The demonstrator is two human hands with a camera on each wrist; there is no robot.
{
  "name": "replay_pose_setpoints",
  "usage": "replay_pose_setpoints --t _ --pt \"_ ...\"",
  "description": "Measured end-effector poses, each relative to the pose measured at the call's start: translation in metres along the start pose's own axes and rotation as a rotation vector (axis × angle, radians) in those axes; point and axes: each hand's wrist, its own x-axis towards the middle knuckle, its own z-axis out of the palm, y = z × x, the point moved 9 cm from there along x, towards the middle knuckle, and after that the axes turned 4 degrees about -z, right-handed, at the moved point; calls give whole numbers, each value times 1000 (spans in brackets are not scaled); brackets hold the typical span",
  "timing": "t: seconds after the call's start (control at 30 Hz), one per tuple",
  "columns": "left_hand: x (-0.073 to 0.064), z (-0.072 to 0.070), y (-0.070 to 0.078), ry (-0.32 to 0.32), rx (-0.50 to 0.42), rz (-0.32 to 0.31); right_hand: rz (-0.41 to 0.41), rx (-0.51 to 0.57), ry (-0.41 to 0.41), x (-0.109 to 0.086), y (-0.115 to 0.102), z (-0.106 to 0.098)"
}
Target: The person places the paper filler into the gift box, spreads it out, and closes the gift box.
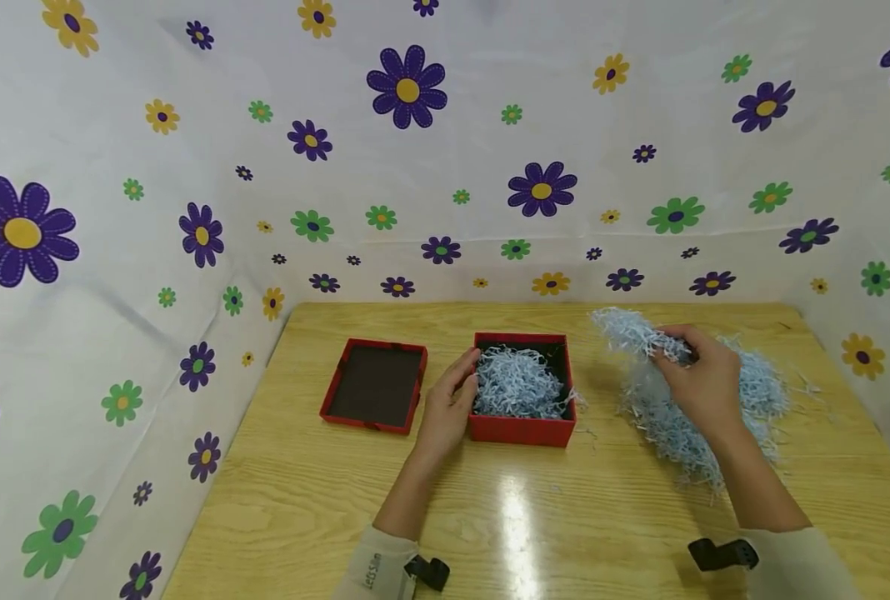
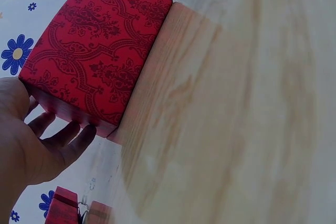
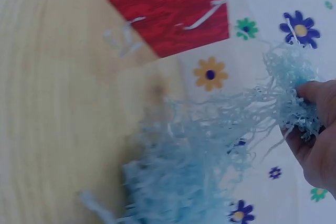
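A red box [image 1: 522,430] with a dark inside holds a heap of light blue shredded paper [image 1: 516,383]. My left hand [image 1: 447,404] rests against the box's left side. In the left wrist view its fingers [image 2: 68,139] reach along the patterned red wall. To the right of the box, my right hand [image 1: 703,375] pinches a tuft of shredded paper [image 1: 628,333] between thumb and fingers, above a larger pile [image 1: 673,425]. Seen from the right wrist, thin strands trail from the pinched tuft [image 3: 294,72] down towards the pile [image 3: 173,187].
The red lid [image 1: 377,385] lies with its dark inside up, left of the box on the wooden table [image 1: 302,500]. A few strands hang over the box's right rim, and loose bits [image 1: 811,387] lie right of the pile. A flower-printed cloth [image 1: 460,150] hangs behind.
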Motion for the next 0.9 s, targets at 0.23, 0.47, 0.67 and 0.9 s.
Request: replay_pose_setpoints --t 0.23,0.47,0.67,0.9 --pt "1 0 1 -3 -3 -3 -72 52 95 15 -41 -23" --pt "0 0 1 7 1 6 -160 110 142 30 -80 -34" --pt "-4 0 15 9 -9 -16 -247 194 206 45 -117 -43" --pt "-4 2 13 9 -11 -16 -332 350 202 55 -159 -41"
